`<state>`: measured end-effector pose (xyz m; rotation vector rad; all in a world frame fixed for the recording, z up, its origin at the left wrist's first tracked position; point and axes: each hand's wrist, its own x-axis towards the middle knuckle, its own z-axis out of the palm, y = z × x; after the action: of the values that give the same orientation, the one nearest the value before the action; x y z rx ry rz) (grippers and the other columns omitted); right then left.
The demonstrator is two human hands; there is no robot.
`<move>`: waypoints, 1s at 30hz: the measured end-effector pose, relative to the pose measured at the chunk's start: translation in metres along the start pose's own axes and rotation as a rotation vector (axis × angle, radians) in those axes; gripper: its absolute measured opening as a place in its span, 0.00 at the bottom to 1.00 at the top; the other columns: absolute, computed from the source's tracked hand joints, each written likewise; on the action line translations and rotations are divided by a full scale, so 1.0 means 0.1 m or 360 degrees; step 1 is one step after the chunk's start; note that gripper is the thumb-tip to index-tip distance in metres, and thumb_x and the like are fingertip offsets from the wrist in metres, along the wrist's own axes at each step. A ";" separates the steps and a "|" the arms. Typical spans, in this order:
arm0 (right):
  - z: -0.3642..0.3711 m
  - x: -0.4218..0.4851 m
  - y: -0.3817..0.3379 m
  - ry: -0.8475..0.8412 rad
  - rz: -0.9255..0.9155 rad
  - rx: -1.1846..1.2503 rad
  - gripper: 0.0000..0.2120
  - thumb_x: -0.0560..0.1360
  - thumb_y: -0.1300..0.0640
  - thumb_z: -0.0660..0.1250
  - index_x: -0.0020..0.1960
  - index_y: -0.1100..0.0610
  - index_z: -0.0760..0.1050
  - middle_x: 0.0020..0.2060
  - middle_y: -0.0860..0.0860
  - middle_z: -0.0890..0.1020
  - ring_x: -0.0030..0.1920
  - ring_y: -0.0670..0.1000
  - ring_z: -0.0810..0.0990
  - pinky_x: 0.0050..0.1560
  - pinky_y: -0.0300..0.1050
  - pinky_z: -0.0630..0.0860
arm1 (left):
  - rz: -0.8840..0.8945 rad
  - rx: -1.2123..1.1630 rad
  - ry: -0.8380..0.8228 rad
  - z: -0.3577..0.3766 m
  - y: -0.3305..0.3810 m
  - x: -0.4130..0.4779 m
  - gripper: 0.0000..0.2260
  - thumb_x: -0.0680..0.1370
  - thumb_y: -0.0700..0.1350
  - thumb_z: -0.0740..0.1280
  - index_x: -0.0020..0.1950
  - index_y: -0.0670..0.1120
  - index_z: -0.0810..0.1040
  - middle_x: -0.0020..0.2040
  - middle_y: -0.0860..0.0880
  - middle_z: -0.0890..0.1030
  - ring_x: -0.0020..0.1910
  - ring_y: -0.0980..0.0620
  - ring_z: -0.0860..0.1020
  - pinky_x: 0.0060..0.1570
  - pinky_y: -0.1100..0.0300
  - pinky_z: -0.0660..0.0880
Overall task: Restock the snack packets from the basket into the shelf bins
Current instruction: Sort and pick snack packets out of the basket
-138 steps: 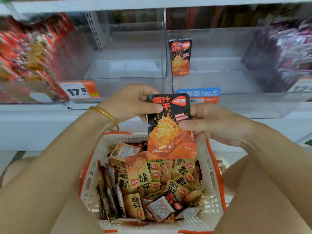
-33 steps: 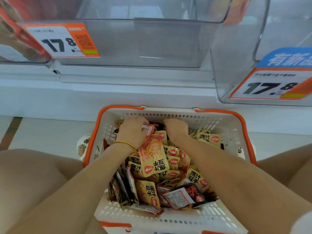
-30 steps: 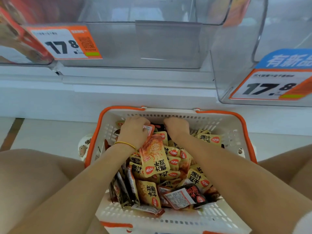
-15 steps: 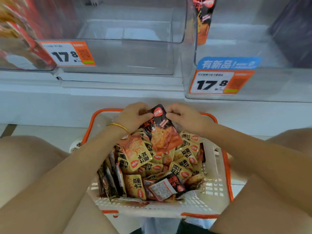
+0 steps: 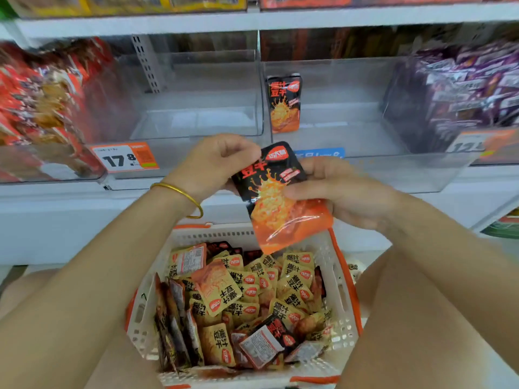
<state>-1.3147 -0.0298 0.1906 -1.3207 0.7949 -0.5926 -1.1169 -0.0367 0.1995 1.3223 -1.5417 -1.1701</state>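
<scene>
A clear bin [image 5: 202, 122] sat between red packets [image 5: 42, 102] and a second bin [image 5: 365, 172], where one upright packet [image 5: 284, 103] stood; purple packets [image 5: 463, 88] lay farther right. The left hand [image 5: 213, 167] and right hand [image 5: 345, 192] together pinched a glossy black-and-orange packet [image 5: 280, 197], tilted, above the white basket [image 5: 341, 279] heaped with yellow packets [image 5: 247, 301].

One head-worn view, looking forward and down at a shop shelf.

We have a single wide-angle camera, worn on the person's head. It faces the clear shelf bins [image 5: 196, 108] head-on and from near, with the white shelf edge [image 5: 252, 21] above them running along the top of the frame. Tilted down, it also takes in the white basket [image 5: 224, 235] at the bottom. The left hand [image 5: 213, 164] and right hand [image 5: 345, 192] sit mid-frame, close to the lens, both gripping a black-and-orange snack packet [image 5: 280, 203].
</scene>
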 end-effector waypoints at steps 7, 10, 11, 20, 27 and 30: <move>-0.77 0.27 -0.71 0.0552 0.0163 0.0243 0.08 0.72 0.58 0.66 0.51 0.56 0.76 0.36 0.50 0.83 0.32 0.44 0.80 0.28 0.34 0.77 | 0.0548 0.0653 0.0513 0.05 0.42 0.56 0.07 0.78 0.39 0.62 0.52 0.42 0.79 0.45 0.49 0.77 0.40 0.56 0.76 0.41 0.69 0.71; -1.05 0.70 -0.70 0.0833 0.0227 0.0011 0.06 0.75 0.62 0.66 0.51 0.56 0.74 0.38 0.52 0.82 0.33 0.47 0.81 0.31 0.38 0.78 | 0.0555 0.1291 0.0339 0.11 0.38 0.85 0.20 0.75 0.52 0.58 0.54 0.39 0.80 0.54 0.42 0.78 0.56 0.44 0.74 0.59 0.57 0.67; -1.12 0.84 -0.66 0.0923 0.0255 -0.0149 0.10 0.74 0.63 0.68 0.53 0.55 0.74 0.40 0.53 0.82 0.35 0.47 0.80 0.34 0.40 0.78 | 0.0508 0.1434 0.0259 0.14 0.37 0.92 0.26 0.71 0.57 0.54 0.52 0.39 0.80 0.54 0.41 0.78 0.58 0.42 0.73 0.60 0.52 0.67; -1.36 1.88 -0.32 0.0933 0.0406 -0.0539 0.11 0.71 0.69 0.70 0.45 0.55 0.74 0.49 0.54 0.80 0.49 0.53 0.78 0.48 0.47 0.75 | 0.0332 0.1952 0.0137 0.21 0.25 1.27 0.12 0.77 0.48 0.61 0.55 0.43 0.75 0.60 0.47 0.71 0.64 0.45 0.67 0.53 0.51 0.66; -1.46 2.19 -0.13 0.1178 0.0333 -0.1329 0.13 0.73 0.56 0.68 0.56 0.59 0.77 0.53 0.57 0.81 0.52 0.57 0.79 0.53 0.44 0.75 | 0.0370 0.1842 0.0162 0.18 0.17 1.29 0.13 0.78 0.48 0.60 0.58 0.43 0.75 0.69 0.48 0.66 0.70 0.47 0.62 0.61 0.53 0.63; -1.45 2.28 -0.11 0.1318 0.0324 -0.1272 0.14 0.72 0.55 0.70 0.54 0.58 0.71 0.51 0.55 0.80 0.54 0.57 0.78 0.46 0.44 0.70 | 0.0402 0.1785 0.0163 0.18 0.15 1.29 0.11 0.77 0.48 0.60 0.54 0.43 0.75 0.68 0.48 0.68 0.68 0.47 0.64 0.60 0.53 0.65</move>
<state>-1.2899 -0.2967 0.1539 -1.6748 1.9696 -0.6904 -1.1581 -0.1609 0.2083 1.7145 -2.3046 0.0212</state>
